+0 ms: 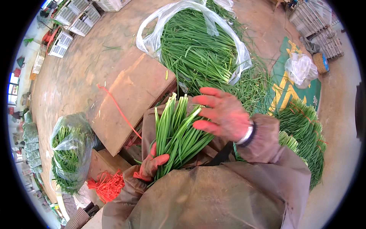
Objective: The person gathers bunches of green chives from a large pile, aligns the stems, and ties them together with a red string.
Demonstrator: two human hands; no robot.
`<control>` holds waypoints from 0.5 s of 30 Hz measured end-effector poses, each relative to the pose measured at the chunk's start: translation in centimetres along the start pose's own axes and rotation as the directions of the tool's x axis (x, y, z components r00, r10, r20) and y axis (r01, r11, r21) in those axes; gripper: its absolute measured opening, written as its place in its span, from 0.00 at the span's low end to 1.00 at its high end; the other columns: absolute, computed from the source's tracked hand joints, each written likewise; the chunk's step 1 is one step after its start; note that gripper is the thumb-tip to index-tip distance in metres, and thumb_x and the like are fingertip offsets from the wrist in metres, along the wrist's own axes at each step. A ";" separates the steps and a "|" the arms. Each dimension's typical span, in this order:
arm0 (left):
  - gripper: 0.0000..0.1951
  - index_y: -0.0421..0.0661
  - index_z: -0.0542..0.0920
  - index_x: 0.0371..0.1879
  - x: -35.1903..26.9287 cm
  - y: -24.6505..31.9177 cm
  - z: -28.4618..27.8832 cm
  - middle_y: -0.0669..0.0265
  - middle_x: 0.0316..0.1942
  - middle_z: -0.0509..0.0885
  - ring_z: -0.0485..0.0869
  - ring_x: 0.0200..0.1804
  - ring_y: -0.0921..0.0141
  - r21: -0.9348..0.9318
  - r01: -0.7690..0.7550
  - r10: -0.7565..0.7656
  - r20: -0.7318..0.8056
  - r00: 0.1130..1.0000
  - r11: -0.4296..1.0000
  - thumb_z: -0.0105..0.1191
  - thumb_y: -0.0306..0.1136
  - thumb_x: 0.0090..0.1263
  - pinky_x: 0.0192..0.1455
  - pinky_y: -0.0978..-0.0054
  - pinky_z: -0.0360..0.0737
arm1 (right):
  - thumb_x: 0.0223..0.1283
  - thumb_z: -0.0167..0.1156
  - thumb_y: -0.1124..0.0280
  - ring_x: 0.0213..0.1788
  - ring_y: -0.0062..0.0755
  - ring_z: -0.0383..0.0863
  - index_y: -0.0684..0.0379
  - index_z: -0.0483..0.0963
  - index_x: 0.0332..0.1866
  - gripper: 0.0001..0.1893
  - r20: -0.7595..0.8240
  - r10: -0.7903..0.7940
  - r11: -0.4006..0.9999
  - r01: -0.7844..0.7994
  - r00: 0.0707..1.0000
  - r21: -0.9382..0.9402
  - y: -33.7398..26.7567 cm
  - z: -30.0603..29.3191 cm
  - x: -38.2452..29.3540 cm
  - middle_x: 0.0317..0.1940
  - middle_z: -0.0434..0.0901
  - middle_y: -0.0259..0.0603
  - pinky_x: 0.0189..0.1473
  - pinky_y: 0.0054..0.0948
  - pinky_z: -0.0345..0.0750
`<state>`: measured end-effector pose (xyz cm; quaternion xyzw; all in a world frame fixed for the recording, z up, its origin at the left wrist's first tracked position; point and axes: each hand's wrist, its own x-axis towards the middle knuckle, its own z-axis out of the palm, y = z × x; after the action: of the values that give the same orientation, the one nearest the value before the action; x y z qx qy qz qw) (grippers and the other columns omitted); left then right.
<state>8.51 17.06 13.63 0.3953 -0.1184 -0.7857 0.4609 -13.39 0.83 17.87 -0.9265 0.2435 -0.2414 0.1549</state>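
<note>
My left hand, in a red-coated glove, holds a bunch of green garlic chives above my lap, their pale cut ends pointing away from me. My right hand, gloved the same way and slightly blurred, is spread beside the upper right of the bunch, its fingertips close to the pale ends. I cannot tell whether they touch. Ahead lies a large heap of loose chives in an open clear plastic bag. A red tie string lies across a wooden board to the left.
Red ties are piled at lower left, near a bag of greens. Tied chive bundles lie at right by a green mat with a crumpled plastic bag. White crates stand at upper left, more crates at upper right.
</note>
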 end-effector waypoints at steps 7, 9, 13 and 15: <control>0.30 0.45 0.56 0.61 -0.5 -0.1 0.6 0.61 0.56 0.67 0.68 0.57 0.66 -0.045 -0.008 0.003 -0.093 0.996 0.999 0.50 0.25 0.58 0.60 0.68 0.64 | 0.43 0.60 0.53 0.58 0.42 0.63 0.56 0.74 0.24 0.15 0.165 0.097 0.988 -0.115 0.981 0.102 -0.4 3.5 -0.6 0.50 0.70 0.37 0.55 0.39 0.62; 0.30 0.45 0.56 0.61 -0.5 -0.2 0.8 0.61 0.56 0.67 0.67 0.57 0.67 -0.037 -0.010 0.006 -0.107 0.994 0.999 0.49 0.24 0.58 0.60 0.68 0.64 | 0.41 0.63 0.59 0.57 0.43 0.64 0.58 0.75 0.25 0.12 0.138 0.068 0.979 -0.093 0.988 0.184 -0.4 3.5 -0.8 0.50 0.70 0.38 0.54 0.39 0.63; 0.30 0.43 0.55 0.61 -0.4 -1.2 0.2 0.63 0.56 0.67 0.67 0.57 0.69 0.129 -0.087 0.100 -0.091 0.991 0.988 0.51 0.26 0.59 0.59 0.71 0.63 | 0.38 0.63 0.68 0.50 0.42 0.68 0.59 0.77 0.24 0.07 0.186 0.181 0.836 -0.251 0.966 0.489 -0.2 4.7 -0.7 0.46 0.71 0.41 0.50 0.37 0.67; 0.31 0.42 0.55 0.61 -0.4 -1.2 0.1 0.64 0.56 0.67 0.66 0.57 0.71 0.278 -0.093 0.128 -0.108 0.986 0.956 0.53 0.28 0.59 0.59 0.72 0.63 | 0.37 0.64 0.70 0.49 0.42 0.69 0.59 0.77 0.24 0.07 0.188 0.225 0.744 -0.293 0.956 0.600 -0.2 5.2 -0.6 0.46 0.72 0.42 0.48 0.35 0.68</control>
<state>7.76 17.98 13.25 0.4959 -0.2181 -0.7087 0.4520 -11.07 2.17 13.41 -0.7915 0.2684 -0.2359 0.4959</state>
